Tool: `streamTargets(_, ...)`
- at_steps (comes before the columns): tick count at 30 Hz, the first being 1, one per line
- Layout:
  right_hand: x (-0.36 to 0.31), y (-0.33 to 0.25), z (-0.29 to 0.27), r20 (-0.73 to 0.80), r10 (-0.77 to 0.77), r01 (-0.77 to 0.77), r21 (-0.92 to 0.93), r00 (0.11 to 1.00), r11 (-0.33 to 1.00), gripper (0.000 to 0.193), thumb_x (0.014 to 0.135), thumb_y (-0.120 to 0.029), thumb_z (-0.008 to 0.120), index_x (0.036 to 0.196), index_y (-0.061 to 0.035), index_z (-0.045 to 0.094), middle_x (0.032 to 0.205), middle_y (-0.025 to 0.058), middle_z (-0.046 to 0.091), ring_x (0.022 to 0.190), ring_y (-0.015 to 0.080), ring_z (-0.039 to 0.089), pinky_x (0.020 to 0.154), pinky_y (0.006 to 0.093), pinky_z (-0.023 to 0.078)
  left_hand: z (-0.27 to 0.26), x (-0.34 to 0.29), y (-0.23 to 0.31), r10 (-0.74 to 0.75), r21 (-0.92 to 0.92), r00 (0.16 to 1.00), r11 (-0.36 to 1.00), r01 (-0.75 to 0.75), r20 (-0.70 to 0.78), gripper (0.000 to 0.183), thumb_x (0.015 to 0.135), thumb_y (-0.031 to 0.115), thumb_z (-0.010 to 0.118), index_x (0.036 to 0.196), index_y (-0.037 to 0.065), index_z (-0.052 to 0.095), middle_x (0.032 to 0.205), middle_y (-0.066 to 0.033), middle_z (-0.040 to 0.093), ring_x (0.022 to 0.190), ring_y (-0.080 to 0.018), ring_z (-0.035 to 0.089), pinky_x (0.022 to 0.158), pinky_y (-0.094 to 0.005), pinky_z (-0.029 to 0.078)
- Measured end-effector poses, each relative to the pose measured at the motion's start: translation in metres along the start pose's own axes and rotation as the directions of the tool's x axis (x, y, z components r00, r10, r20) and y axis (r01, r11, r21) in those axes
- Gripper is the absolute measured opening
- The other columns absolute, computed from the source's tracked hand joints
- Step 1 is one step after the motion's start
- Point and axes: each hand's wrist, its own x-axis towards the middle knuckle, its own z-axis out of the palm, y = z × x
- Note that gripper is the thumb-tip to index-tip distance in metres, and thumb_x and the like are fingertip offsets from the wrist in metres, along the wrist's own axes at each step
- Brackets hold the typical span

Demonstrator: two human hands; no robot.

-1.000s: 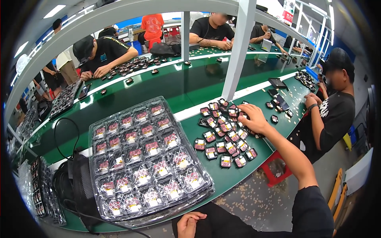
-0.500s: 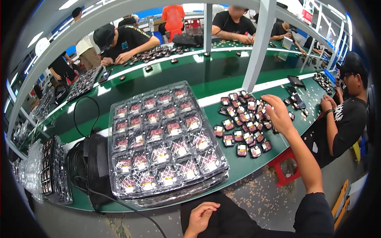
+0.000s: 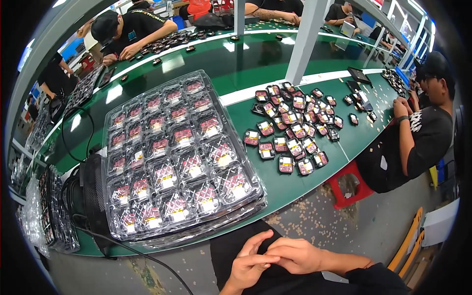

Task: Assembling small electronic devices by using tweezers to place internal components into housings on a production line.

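Observation:
My left hand (image 3: 249,264) and my right hand (image 3: 298,255) meet above my lap, in front of the table edge. Their fingertips press together, the right fingers closed and the left ones bent around them. Anything pinched between them is hidden. Beyond my hands lies a loose pile of small black box-shaped units (image 3: 295,146) with dark red, white and yellow labels. To the left, a stack of clear plastic trays (image 3: 222,109) stands on the table, its top tray filled with rows of similar units.
A black mesh bag (image 3: 93,191) with a cable stands left of the trays, beside more stacked trays (image 3: 51,211). A grey post (image 3: 309,42) rises behind the pile. A co-worker (image 3: 425,132) sits at the right, near a red stool (image 3: 351,189). Others work across the green conveyor (image 3: 196,66).
My right hand has come back from the right side of the pile to my left hand, and their fingertips now touch. The view has shifted, so the table sits higher and further left.

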Motion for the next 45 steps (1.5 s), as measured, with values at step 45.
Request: streamTargets(45, 0.025, 0.011, -0.001, 0.252, -0.254, 0.268, -0.023, 0.934, 0.963, 0.033, 0.075, -0.004, 0.08, 0.102, -0.0047, 0.06, 0.121, 0.0217, 0.069, 0.093, 0.0328, 0.073, 0.081, 0.0416, 0.058, -0.012, -0.062, -0.027, -0.453, -0.438, 0.89, 0.811, 0.389, -0.048, 0.053, 0.106, 0.033, 0.056, 0.148, 0.004, 0.044, 0.126, -0.0014, 0.059, 0.109, -0.0074, 0.057, 0.095, -0.0266, 0.049)
